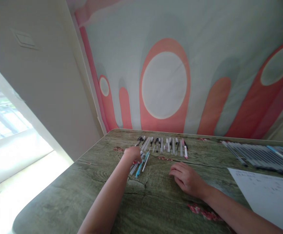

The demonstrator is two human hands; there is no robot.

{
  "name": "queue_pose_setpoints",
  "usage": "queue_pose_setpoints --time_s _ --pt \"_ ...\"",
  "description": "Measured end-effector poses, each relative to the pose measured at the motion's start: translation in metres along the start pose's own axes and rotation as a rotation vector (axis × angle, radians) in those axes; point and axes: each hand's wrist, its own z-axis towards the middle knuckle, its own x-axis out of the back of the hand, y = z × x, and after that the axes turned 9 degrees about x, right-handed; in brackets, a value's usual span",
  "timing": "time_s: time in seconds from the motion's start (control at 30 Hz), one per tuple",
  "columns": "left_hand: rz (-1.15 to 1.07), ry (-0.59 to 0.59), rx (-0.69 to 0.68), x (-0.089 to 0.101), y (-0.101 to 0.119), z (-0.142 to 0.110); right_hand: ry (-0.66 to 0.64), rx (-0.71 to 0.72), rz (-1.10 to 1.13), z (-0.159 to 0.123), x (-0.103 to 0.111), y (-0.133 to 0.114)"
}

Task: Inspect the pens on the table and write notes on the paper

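My left hand (133, 153) reaches to a small group of pens on the wooden-patterned table (95, 182). Its fingers are curled down over the top of the group, and whatever they pinch is hidden. In that group lie a turquoise pen (139, 167) and a slim white pen (146, 162), slanted side by side. Behind it runs a row of several pens, with clear barrels and black or white caps; a white and red marker (186, 152) ends it on the right. My right hand (184, 177) rests on the tabletop with loosely bent fingers and holds nothing.
On the right lies a long row of grey pens (260, 156) with a blue pen (277, 153) among them. A white sheet with writing (265, 191) is in front of it. A painted wall (204, 58) stands behind the table.
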Motion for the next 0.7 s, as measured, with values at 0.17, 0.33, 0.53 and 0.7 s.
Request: queue_pose_setpoints --time_s 0.17,0.33,0.53,0.7 --pt "-0.022 0.009 -0.013 0.004 -0.002 -0.003 0.035 0.003 -0.002 -0.002 -0.001 0.003" --pt "-0.185 0.175 -0.093 0.022 -0.015 -0.009 0.058 -0.031 0.036 -0.001 -0.002 0.001" --pt "-0.691 0.220 -0.505 0.027 0.003 -0.022 0.208 -0.239 0.226 0.004 -0.002 0.000" --pt "-0.870 0.052 -0.673 -0.001 0.050 -0.030 0.275 -0.496 0.427 0.006 -0.001 0.002"
